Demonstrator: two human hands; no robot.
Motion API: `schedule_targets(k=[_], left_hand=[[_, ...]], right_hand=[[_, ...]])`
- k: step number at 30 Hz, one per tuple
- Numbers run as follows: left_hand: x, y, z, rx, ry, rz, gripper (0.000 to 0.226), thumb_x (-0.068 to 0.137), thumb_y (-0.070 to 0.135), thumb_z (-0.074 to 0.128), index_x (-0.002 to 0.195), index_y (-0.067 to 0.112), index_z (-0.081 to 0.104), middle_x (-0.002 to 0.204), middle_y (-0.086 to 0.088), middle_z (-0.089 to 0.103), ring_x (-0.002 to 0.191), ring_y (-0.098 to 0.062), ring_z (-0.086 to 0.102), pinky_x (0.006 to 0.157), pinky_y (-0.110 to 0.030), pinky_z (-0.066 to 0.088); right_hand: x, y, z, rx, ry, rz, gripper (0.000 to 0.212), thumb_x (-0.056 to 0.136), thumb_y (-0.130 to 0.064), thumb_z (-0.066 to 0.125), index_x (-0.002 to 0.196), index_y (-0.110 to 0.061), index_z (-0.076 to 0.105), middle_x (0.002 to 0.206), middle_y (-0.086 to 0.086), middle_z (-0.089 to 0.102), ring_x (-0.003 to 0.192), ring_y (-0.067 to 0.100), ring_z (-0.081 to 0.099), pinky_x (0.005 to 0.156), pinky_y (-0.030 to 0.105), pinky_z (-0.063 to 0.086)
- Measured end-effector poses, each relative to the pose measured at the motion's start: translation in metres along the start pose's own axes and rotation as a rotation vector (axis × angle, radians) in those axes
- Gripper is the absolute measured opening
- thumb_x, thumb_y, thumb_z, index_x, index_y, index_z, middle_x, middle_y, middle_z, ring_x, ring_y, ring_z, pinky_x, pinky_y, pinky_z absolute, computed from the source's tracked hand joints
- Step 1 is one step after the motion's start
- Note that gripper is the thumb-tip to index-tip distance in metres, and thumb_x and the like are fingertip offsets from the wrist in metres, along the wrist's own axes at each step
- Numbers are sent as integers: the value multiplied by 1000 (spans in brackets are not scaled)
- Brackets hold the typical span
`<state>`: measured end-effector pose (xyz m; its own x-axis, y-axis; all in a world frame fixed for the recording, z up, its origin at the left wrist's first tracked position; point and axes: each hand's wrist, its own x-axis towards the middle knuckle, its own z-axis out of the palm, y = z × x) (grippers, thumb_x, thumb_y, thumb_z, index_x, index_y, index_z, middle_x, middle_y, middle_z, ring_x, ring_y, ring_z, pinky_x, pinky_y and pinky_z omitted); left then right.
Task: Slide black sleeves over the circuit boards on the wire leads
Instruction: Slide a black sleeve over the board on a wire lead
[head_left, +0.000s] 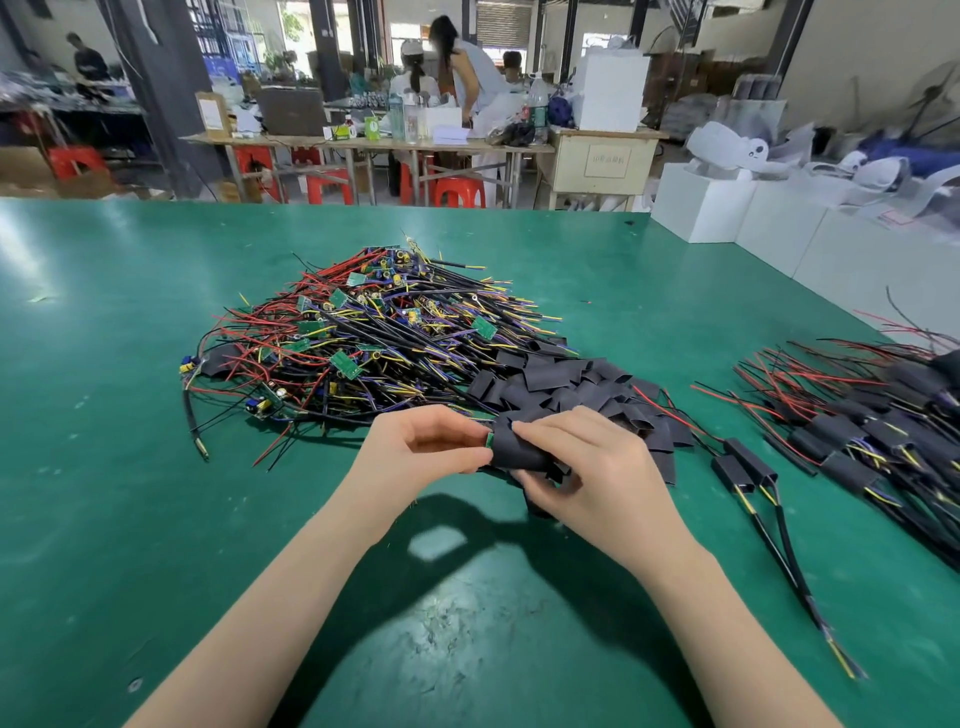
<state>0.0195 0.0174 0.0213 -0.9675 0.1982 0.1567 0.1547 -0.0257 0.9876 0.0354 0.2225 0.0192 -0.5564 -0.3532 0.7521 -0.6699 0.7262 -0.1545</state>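
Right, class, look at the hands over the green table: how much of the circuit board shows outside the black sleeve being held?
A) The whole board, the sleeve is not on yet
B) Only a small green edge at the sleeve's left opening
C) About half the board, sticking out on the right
B: the right hand grips the black sleeve, and only a green edge of the circuit board peeks out beside the left hand.
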Motion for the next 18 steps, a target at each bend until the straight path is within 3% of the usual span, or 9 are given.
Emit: schedule_targets(k=[4,9,13,16,18], left_hand=[[0,0,-1,6,-13,19,18,73,-4,77,84,11,77,84,-10,76,74,-17,71,71,-20,54],[1,-1,0,8,-18,48,26,75,-7,74,75,18,78,78,-3,75,70,-12,70,69,-17,53],[2,-2,1,13,-30,64,21,79,-8,70,87,11,73,81,-1,74,74,-9,68,71,-15,52],[3,-1,3,15,58,155,16,85,-3,67,95,8,72,88,0,74,82,-8,68,74,-14,50],[5,0,2,10,157,227,15,87,-2,65,96,7,72,89,0,74,85,-10,67,77,-15,50]], right_hand=[[0,-1,0,-4,30,0,29,71,-11,78,99,-8,72,91,2,69,76,21,60,70,30,52],[-1,-5,0,16,32,-16,26,73,-11,75,98,-6,72,90,3,68,73,24,58,67,32,51],[4,-8,-3,-54,55,-21,22,72,-17,72,94,-12,73,87,-3,69,75,23,57,67,33,50],[7,-7,-10,-21,49,29,23,75,-20,74,97,-14,71,87,-3,67,78,23,57,71,35,48],[8,-3,-19,104,32,125,26,76,-19,76,100,-14,68,91,-3,64,78,15,56,71,29,48]])
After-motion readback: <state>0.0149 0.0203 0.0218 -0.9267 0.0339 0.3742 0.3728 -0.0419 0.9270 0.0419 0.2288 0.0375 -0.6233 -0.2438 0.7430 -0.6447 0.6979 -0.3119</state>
